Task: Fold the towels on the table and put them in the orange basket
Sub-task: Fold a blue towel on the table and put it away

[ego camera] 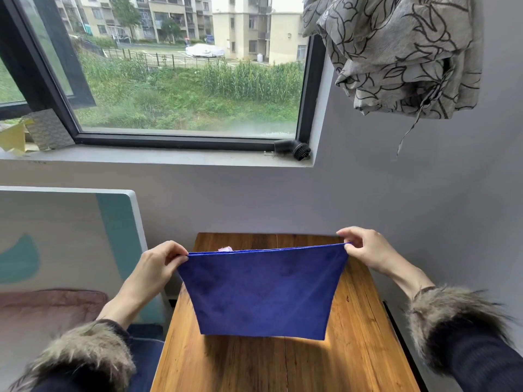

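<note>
Above the wooden bench [362, 335], a blue towel [261, 292] hangs stretched btwn both hands, its top edge taut & roughly level, the rest dropping straight down. Left hand [158, 264] has a pinch grip on the top left corner, thumb & fingers curled round the hem. Right hand [365, 248] has the same pinch grip on the top right corner, fingertips closed on the fabric, hand a bit higher than the left. So the towel sits directly btwn the two grips & below them; its bottom edge hangs near the bench top, w/ a shadow on the wood under it; can't tell if it touches. Both wrists wear dark sleeves w/ fur cuffs [452, 315].

A small bit of pink cloth [225, 248] peeks over the towel's top edge, on the far part of the bench; most of it is hidden behind the towel.

Bench stands against a grey wall. Up left, a window [184, 80] looks onto greenery & apartment blocks; a black brush head [294, 149] lies on the sill's right end. Patterned grey curtain [402, 52] is bunched up at top right. A white & teal headboard [70, 236] stands left of the bench.
</note>
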A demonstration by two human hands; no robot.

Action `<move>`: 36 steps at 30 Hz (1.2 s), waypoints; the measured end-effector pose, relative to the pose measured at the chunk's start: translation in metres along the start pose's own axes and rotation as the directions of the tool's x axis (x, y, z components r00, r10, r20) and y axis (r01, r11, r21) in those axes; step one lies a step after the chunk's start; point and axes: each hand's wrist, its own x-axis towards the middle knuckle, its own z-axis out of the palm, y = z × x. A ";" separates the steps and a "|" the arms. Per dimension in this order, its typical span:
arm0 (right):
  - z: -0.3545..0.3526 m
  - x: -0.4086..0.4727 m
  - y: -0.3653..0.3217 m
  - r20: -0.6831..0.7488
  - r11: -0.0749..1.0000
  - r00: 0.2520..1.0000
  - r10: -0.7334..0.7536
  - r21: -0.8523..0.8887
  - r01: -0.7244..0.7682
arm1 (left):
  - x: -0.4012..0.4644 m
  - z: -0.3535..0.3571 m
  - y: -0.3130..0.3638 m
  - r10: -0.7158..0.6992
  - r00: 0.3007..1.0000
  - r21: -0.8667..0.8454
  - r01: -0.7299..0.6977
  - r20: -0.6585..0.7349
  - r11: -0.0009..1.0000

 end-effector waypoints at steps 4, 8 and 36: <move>0.001 0.009 -0.002 0.020 0.993 1.000 -0.003 -0.114 0.005 | 0.010 0.003 -0.005 0.033 0.998 0.101 -0.039 0.060 0.994; 0.000 0.029 -0.008 -0.032 0.996 0.999 0.011 -0.083 -0.014 | 0.037 0.009 -0.003 -0.071 0.997 0.079 0.068 0.034 0.995; 0.096 -0.084 0.106 0.390 0.907 0.830 0.400 -0.300 -0.296 | -0.093 0.090 -0.044 -0.379 0.655 0.230 0.305 0.654 0.924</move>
